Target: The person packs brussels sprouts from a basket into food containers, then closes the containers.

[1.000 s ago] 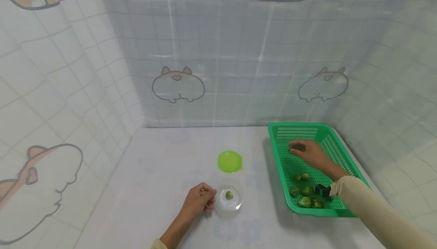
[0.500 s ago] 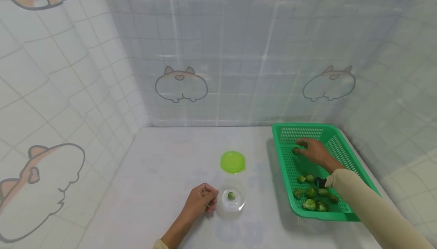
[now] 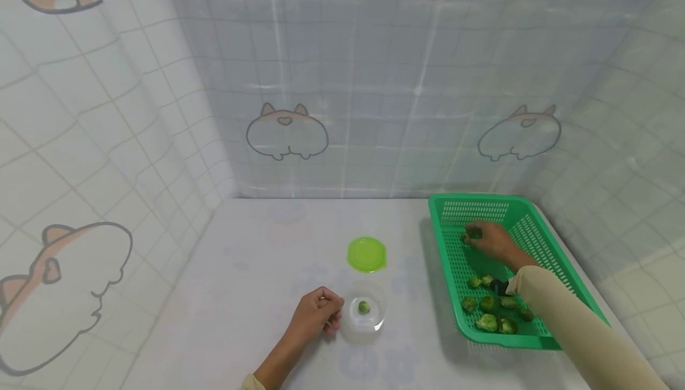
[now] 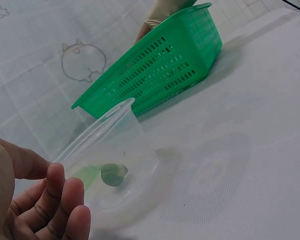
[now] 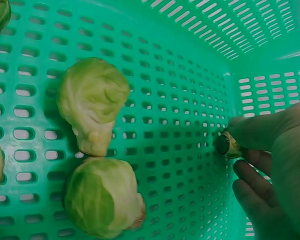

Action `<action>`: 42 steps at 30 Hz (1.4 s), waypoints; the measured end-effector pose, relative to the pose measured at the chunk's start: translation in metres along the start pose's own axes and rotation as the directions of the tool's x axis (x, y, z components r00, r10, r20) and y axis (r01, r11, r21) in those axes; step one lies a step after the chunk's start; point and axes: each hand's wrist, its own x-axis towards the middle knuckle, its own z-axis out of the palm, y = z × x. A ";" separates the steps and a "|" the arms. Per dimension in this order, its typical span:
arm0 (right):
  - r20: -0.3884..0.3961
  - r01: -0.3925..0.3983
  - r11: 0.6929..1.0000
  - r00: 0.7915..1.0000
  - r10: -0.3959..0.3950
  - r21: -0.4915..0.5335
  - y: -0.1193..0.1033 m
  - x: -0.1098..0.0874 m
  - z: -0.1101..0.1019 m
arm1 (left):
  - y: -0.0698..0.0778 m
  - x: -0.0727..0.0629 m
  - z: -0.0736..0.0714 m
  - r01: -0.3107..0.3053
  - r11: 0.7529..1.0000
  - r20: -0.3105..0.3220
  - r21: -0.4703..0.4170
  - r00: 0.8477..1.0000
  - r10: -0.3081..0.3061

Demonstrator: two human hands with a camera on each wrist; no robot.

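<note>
My left hand (image 3: 317, 314) pinches the rim of a clear plastic container (image 4: 140, 150) between thumb and index finger; its other fingers are curled loosely. A single Brussels sprout (image 4: 113, 174) lies in that container. My right hand (image 3: 495, 242) reaches into the far part of a green perforated basket (image 3: 446, 271). Between its thumb and fingers it holds a Brussels sprout (image 5: 229, 145) low near the basket wall, the cut end showing in the right wrist view. Several more Brussels sprouts (image 3: 488, 322) lie toward the basket's near end.
A light green lid (image 3: 366, 254) lies flat on the white table (image 3: 267, 259), just beyond the container. Patterned sheets (image 3: 374, 93) enclose the table at the back and both sides. The basket stands close to the right side sheet.
My right hand has lowered in the far part of the basket, and its fingers have closed around a sprout there. The left hand stays at the container's rim. The view shifts slightly.
</note>
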 end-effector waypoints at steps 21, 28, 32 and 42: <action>-0.052 0.023 1.000 0.998 -0.023 -0.010 0.007 0.000 0.017 | -0.003 0.007 -0.002 0.015 1.000 0.023 -0.016 1.000 -0.014; -0.048 0.026 1.000 0.999 -0.025 0.008 0.005 -0.003 0.017 | -0.001 0.007 -0.003 0.012 1.000 0.022 -0.021 1.000 -0.012; -0.047 0.031 0.999 0.998 -0.030 0.029 0.003 -0.004 0.018 | 0.000 0.006 -0.003 0.006 1.000 0.019 -0.019 1.000 -0.005; -0.055 0.020 0.993 0.998 -0.014 0.117 -0.003 -0.009 0.014 | 0.008 0.005 -0.004 -0.006 1.000 0.016 -0.005 1.000 0.006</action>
